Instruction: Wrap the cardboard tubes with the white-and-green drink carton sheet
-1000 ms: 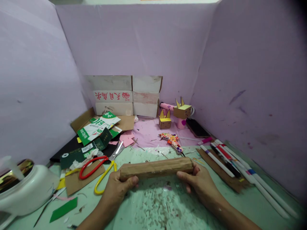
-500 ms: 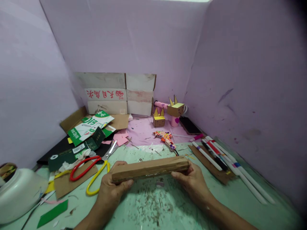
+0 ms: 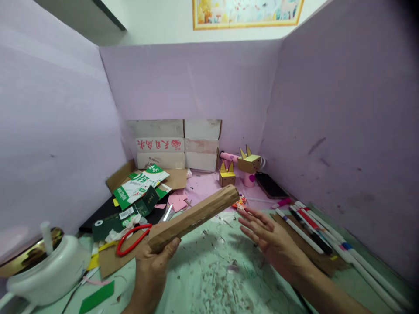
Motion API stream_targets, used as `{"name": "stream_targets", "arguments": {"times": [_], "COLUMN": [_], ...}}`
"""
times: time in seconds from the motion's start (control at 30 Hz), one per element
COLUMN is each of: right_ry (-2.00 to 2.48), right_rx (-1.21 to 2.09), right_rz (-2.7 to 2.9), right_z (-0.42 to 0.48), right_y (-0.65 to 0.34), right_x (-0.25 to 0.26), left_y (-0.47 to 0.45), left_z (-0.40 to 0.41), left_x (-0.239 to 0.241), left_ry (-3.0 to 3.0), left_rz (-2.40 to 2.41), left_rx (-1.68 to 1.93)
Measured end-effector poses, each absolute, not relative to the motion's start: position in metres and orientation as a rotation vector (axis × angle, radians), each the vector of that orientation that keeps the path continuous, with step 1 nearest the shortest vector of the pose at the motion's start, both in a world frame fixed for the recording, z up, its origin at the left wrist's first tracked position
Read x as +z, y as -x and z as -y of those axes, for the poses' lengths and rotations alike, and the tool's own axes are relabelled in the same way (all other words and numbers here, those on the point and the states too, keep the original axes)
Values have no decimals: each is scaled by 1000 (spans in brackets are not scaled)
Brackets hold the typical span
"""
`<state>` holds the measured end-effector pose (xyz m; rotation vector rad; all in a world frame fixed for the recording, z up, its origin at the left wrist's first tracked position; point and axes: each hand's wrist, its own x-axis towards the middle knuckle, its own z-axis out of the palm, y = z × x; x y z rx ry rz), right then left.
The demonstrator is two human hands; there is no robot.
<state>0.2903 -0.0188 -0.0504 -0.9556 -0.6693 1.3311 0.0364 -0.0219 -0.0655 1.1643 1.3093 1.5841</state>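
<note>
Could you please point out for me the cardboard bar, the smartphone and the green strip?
Cardboard bar (image 3: pixel 194 218), head view: middle of its length.
Smartphone (image 3: pixel 271 185), head view: middle of its dark face.
Green strip (image 3: pixel 97 297), head view: centre of its surface.

The pale green table (image 3: pixel 183 270), strewn with dark specks (image 3: pixel 214 283), carries a white vessel (image 3: pixel 49 270). Just right of the vessel lie a green strip (image 3: pixel 97 297) and a brown cardboard piece (image 3: pixel 109 261); well right of the vessel and farther back, a pink sheet (image 3: pixel 203 185).

Left hand (image 3: pixel 153 257) curled in a grip, right hand (image 3: pixel 270 239) loosely outstretched, fingers (image 3: pixel 259 215) slightly apart.
</note>
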Motion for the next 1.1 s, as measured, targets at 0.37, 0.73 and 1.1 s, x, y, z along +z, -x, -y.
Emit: {"name": "stream_targets", "arguments": {"times": [0.37,0.73,1.1], "right_ry": [702,616,623], "right_rx": [1407,1456,1422], "right_rz": [830,785,669], "right_z": [-1,1,0], "right_y": [-204,-213,-213], "right_x": [-82,-77,-73], "left_y": [-47,-48,-46], "left_z": [28,24,19], "left_x": [-77,-76,-77], "left_ry": [-1244,-1285,-1347], "left_rz": [-1428,-1450,-1436], "left_rx": [1498,1524,1584]}}
